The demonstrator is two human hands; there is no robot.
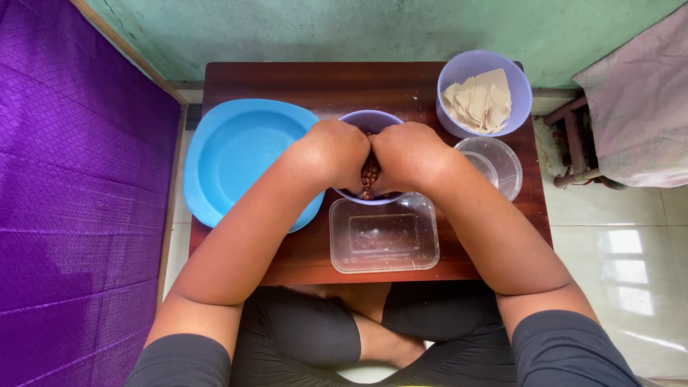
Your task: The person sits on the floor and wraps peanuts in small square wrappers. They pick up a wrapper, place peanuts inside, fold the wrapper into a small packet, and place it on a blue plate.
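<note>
1. Both my hands are down in the small purple bowl (370, 120), knuckles up, pressed side by side. Left hand (331, 154) and right hand (410, 158) are curled closed over a clump of brown nuts (370, 174); fingers are hidden under the backs of the hands, so can't tell how tight the hold is or how many nuts each has.
2. Nuts show only in the gap btw the two hands, inside the bowl.
3. Bowl sits on the dark wooden table (308, 82), about mid-table, its far rim showing just beyond my knuckles.
4. Just below my hands, toward me: clear rectangular tub (384, 235), touching or nearly touching the bowl's near edge, w/ a few bits at its bottom.
5. Left of my left hand: big blue plate (233, 154), under my left forearm, hanging over the table's left edge.
6. Right of my right hand: clear round cup (496, 161), just beside my wrist.
7. Beyond that, far right corner: bigger purple bowl (459, 79) holding pale folded wrappers (479, 102).
8. Further out: purple mat (72, 215) to the left, tiled floor (623, 251) to the right.
</note>
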